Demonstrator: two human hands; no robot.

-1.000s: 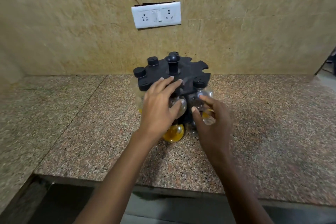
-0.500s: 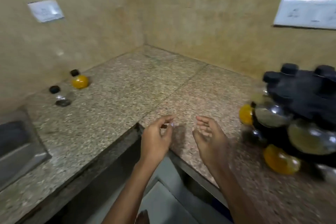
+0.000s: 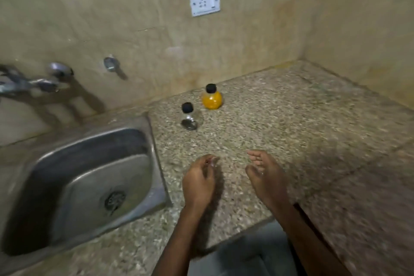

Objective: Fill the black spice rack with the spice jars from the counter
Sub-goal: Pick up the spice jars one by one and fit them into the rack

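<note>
Two round spice jars with black caps stand on the granite counter [image 3: 280,132] near the back wall. The yellow-filled jar [image 3: 212,99] is farther back; the clear jar [image 3: 189,117] with a little dark content stands in front and to its left, close to the sink's corner. My left hand [image 3: 198,180] and my right hand [image 3: 265,173] hover side by side over the counter's front part, well short of the jars. Both hold nothing, with fingers loosely curled and apart. The black spice rack is out of view.
A steel sink [image 3: 74,186] is set into the counter on the left, with taps [image 3: 29,83] on the wall above it. A white socket plate [image 3: 204,0] sits on the back wall. The counter turns a corner at the right; its front edge drops to a grey floor [image 3: 244,253].
The view has swung left, away from the spice rack, which has left the frame. My hands let go of the rack and now hover empty, with the two counter jars nearer in view.
</note>
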